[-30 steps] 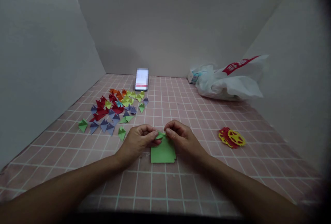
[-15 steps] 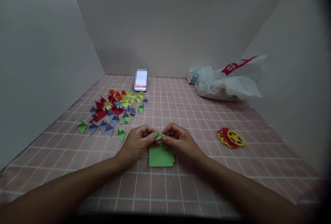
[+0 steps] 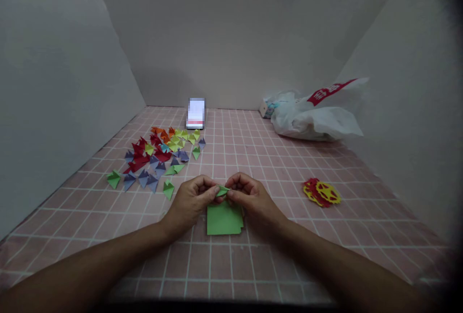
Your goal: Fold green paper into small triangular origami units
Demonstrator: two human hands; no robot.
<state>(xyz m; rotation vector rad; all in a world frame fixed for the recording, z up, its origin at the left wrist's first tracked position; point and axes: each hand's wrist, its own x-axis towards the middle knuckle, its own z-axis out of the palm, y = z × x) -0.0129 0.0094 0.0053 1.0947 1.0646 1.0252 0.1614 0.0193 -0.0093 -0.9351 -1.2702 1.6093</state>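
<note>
Between my two hands is a small piece of folded green paper [image 3: 222,191], partly hidden by the fingers. My left hand [image 3: 197,199] pinches its left end between thumb and fingers. On the other side, my right hand [image 3: 253,197] is closed on the right end. Just below the fingertips, a stack of square green paper sheets [image 3: 224,220] lies on the table, its right edge slightly uneven. The nearest finished-looking shape is a green folded paper piece [image 3: 168,189], left of my left hand.
Many small folded paper pieces [image 3: 158,155] in red, orange, yellow, purple and green spread over the left. A phone [image 3: 196,113] stands at the back. Back right are a white plastic bag [image 3: 314,122] and a tissue box [image 3: 265,108]. Red and yellow cut-outs [image 3: 321,192] lie right.
Both hands stay almost where they were, still holding the folded green paper, which shows slightly more of its upper edge. The whole view has shifted a little.
</note>
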